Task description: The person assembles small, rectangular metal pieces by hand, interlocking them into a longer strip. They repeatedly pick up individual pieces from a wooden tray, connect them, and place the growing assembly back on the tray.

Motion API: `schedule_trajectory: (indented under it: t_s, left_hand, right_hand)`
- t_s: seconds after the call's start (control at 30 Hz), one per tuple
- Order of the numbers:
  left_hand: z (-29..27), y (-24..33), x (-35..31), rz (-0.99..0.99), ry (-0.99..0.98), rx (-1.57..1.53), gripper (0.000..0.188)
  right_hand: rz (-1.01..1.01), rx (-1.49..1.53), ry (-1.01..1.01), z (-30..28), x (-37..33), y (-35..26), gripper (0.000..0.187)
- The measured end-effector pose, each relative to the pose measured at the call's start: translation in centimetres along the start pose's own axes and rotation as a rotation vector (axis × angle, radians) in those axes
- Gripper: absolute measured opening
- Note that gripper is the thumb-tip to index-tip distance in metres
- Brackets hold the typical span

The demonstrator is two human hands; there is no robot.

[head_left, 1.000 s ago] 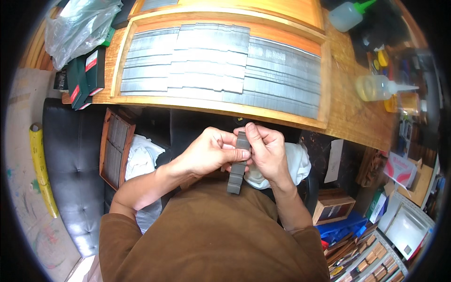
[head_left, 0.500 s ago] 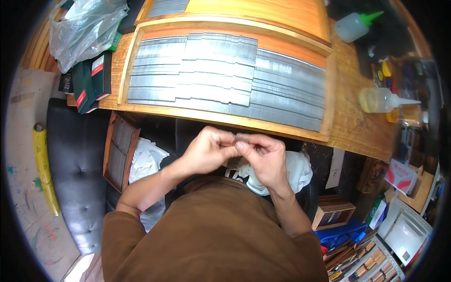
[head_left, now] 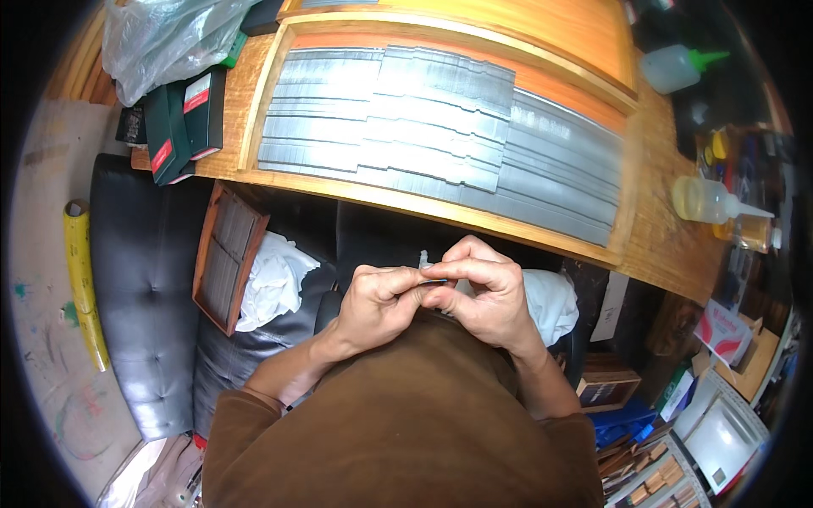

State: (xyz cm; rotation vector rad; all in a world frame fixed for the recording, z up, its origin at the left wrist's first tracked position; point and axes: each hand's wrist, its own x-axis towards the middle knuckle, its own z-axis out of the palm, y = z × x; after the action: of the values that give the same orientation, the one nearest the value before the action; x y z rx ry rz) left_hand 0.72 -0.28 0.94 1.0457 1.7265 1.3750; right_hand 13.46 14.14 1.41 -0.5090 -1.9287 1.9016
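My left hand [head_left: 378, 306] and my right hand [head_left: 489, 292] meet in front of my brown shirt, below the front edge of the wooden tray. Thumbs and forefingers of both hands pinch a small thin piece [head_left: 435, 281], dark with a bluish glint, mostly covered by the fingertips. Its exact kind is too small to make out. Beyond the hands, the shallow wooden tray [head_left: 373, 191] holds rows of thin grey metal-looking strips [head_left: 436, 110], some overlapping in a raised layer.
On the bench lie dark boxes [head_left: 203, 118] and a clear plastic bag [head_left: 165, 46] at left, squeeze bottles [head_left: 699, 200] at right. A smaller framed tray [head_left: 227, 254] and white cloth [head_left: 275, 284] rest on the black padded seat [head_left: 144, 296]. A yellow roll [head_left: 80, 279] is farther left.
The view has swung, so the bench and tray appear shifted right and slightly up. My hands have come nearer my body, fingertips still together, and a bluish glint now shows between them.
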Motion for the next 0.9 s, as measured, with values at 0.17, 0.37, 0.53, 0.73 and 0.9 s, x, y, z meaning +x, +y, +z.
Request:
schedule_trajectory:
  t_s: [0.17,0.37,0.53,0.73,0.9]
  left_hand:
    - [-0.39,-0.20,-0.24,-0.036,-0.035,0.006,0.013]
    - [-0.33,-0.45,-0.11,0.002,-0.021,0.010,0.018]
    - [-0.43,-0.47,0.01,0.004,-0.043,-0.007,0.022]
    - [-0.63,-0.44,0.07,0.012,-0.067,0.020,0.022]
    - [-0.79,-0.26,0.09,-0.013,-0.093,0.042,0.022]
  right_hand:
    - [0.054,0.005,-0.030,0.07,-0.10,0.59,0.018]
    - [0.078,0.009,-0.035,0.27,0.03,0.42,0.016]
    - [0.024,-0.026,-0.025,0.39,-0.16,0.70,0.017]
    - [-0.042,-0.038,0.006,0.63,-0.53,0.79,0.017]
    - [-0.008,-0.032,0.022,0.66,-0.83,0.75,0.018]
